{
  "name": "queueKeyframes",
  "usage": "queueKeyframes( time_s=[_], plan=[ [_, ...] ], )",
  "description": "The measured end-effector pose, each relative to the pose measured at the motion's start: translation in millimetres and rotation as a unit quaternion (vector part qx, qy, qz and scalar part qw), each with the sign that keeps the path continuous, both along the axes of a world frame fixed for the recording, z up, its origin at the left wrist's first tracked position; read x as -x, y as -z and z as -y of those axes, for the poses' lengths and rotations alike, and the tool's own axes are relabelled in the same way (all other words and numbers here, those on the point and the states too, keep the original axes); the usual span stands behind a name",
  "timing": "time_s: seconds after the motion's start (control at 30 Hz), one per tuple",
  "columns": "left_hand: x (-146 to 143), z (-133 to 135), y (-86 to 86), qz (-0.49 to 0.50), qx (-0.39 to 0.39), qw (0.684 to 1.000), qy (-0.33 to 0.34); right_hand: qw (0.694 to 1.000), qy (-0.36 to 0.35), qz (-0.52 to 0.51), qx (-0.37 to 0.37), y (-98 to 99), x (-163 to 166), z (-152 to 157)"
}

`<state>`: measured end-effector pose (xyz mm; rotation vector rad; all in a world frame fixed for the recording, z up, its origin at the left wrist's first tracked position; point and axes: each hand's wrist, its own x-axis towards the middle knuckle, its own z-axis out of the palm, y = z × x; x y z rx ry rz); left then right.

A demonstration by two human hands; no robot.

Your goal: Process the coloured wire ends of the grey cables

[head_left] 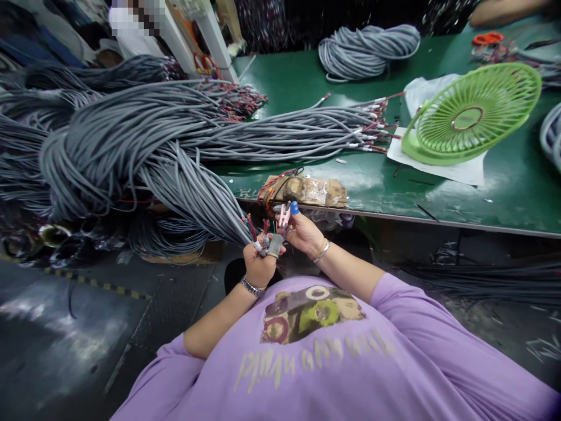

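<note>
My left hand (259, 263) is closed around the end of a thick bundle of grey cables (184, 193), whose thin red and white wire tips stick out above the fist. Taped finger guards cover the thumb and a finger. My right hand (301, 231), with a blue cap on one fingertip, pinches one of the wire tips just right of the left hand. Both hands hover below the front edge of the green table (394, 193), next to a small taped brown block (307, 190) with red wires.
A large heap of grey cables (109, 134) fills the left side. More cut cables with stripped ends (307, 131) lie across the table. A green fan (473, 114) and a grey cable coil (366, 49) sit farther back. Another person's arm (504, 11) rests top right.
</note>
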<state>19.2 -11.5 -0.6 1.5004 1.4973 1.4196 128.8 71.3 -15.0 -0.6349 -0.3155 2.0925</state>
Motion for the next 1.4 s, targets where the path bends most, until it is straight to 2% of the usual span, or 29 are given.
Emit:
queueKeyframes(
  time_s=[0.27, 0.47, 0.53, 0.6, 0.73, 0.87, 1.03, 1.27, 1.4],
  plan=[
    [4, 6, -2.9, -0.016, -0.006, 1.000, 0.005, 0.998, -0.054, -0.022, -0.031, 5.4, -11, 2],
    [10, 14, -7.2, -0.068, -0.003, 0.997, 0.019, 0.977, -0.187, 0.042, -0.095, 5.0, -37, 7],
    [12, 15, -5.3, -0.082, -0.005, 0.996, 0.032, 0.967, -0.209, 0.075, -0.124, 2.1, -44, 10],
    [14, 14, -1.6, -0.091, -0.001, 0.995, 0.038, 0.962, -0.199, 0.106, -0.152, -1.2, -46, 14],
    [17, 9, 5.1, -0.105, 0.011, 0.992, 0.064, 0.960, -0.126, 0.161, -0.190, -3.2, -40, 24],
    [19, 4, 3.9, -0.154, 0.029, 0.979, 0.129, 0.951, -0.073, 0.197, -0.226, 1.3, -33, 34],
    [20, 2, 1.3, -0.146, 0.085, 0.976, 0.138, 0.925, -0.044, 0.241, -0.291, 2.6, -36, 36],
    [9, 7, -10.8, 0.012, 0.079, 0.996, 0.049, 0.959, -0.090, 0.188, -0.190, 1.8, -42, 43],
    [5, 8, -15.9, 0.038, 0.079, 0.995, 0.040, 0.963, -0.019, 0.190, -0.190, 1.5, -32, 53]
  ],
)
